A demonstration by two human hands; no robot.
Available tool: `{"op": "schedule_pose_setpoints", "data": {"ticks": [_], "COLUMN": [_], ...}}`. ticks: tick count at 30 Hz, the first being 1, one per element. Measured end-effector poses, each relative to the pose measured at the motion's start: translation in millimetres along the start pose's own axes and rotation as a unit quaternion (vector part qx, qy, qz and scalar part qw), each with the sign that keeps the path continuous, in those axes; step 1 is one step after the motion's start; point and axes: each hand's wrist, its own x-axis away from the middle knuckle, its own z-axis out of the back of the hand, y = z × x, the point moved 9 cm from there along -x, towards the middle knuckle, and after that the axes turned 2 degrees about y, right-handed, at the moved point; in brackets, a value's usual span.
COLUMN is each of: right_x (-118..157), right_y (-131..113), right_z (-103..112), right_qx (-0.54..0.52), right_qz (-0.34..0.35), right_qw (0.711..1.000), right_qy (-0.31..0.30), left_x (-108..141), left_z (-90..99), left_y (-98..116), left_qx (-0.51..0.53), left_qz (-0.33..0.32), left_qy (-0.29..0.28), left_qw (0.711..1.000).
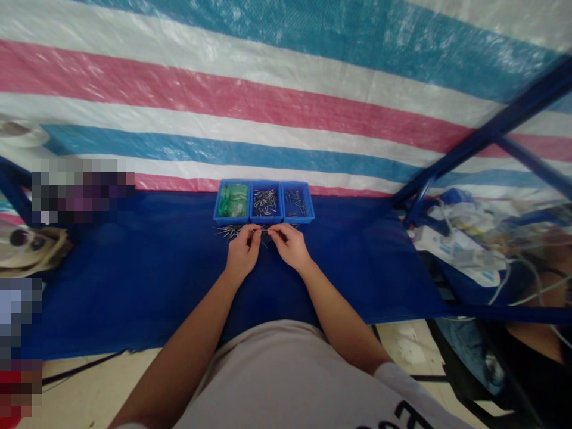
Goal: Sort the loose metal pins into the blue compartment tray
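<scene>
My left hand (243,253) and my right hand (292,244) meet at the middle of the blue table, fingertips pinched close together. Between them runs a thin metal rod (264,230), held at both ends; its exact kind is too small to make out. Beneath and behind the fingers lies a loose pile of similar thin metal rods (229,231), partly hidden by my hands. Just beyond stand three joined blue bins: the left bin (216,213) has green and clear plastic packets, the middle bin (267,220) many short metal pins, the right bin (298,220) a few scattered pins.
A striped plastic sheet (268,107) hangs behind the blue table (170,268). Blue metal frame bars (487,137) slant up at the right. Past them are a white box (460,256), plastic bags and cables, with a person (531,363) seated nearby. Blurred items stand at the left.
</scene>
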Motion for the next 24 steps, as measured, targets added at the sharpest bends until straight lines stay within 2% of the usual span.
{"op": "schedule_pose_setpoints", "data": {"ticks": [14, 24], "right_x": [1.2, 0.1], "right_y": [-3.1, -4.2], "right_z": [-1.7, 6.7], "right_qx": [-0.012, -0.033], "right_qz": [0.002, -0.003], "right_qw": [1.0, 0.999], "right_qy": [-0.009, 0.027], "left_x": [-0.9, 0.2], "left_z": [-1.4, -3.5], "left_y": [-3.2, -7.2], "left_qx": [-0.04, 0.026], "left_qz": [0.004, 0.008], "left_qy": [-0.017, -0.007], "left_qw": [0.999, 1.0]}}
